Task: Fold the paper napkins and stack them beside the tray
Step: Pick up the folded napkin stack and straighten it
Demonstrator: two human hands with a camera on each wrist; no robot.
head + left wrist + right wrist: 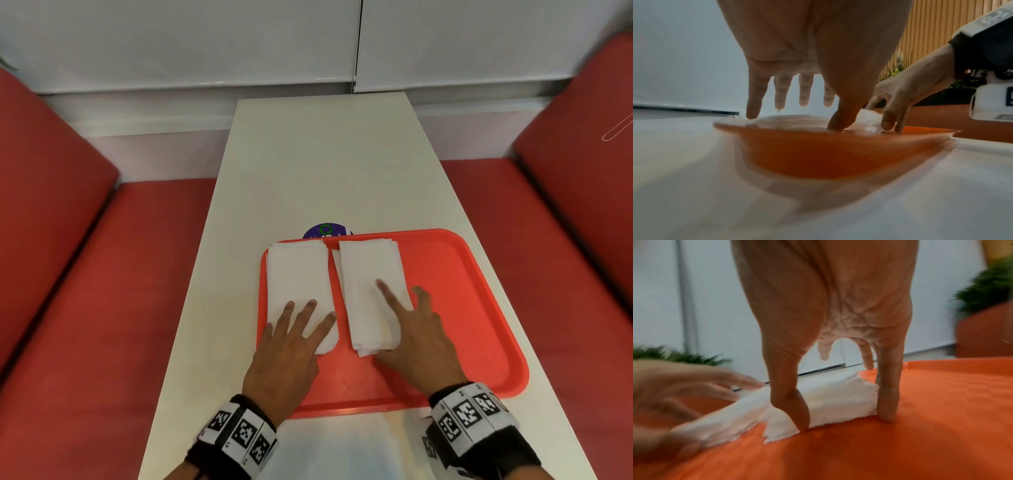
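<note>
Two stacks of white paper napkins lie side by side on the orange tray (462, 308). My left hand (301, 318) rests flat with spread fingers on the near end of the left stack (296, 274). My right hand (400, 308) is at the right stack (368, 270), index finger on top. In the right wrist view the right hand (844, 418) straddles this stack (830, 400), with the thumb on its near edge and a straight finger planted on the tray (931, 418) at its right side. The left wrist view shows the left hand (789, 100) over the tray (818, 154).
The tray sits on the near half of a narrow white table (325, 154). A round purple sticker (327, 230) peeks out behind the tray's far rim. Red bench seats (85, 274) flank the table on both sides. Bare table shows left of the tray.
</note>
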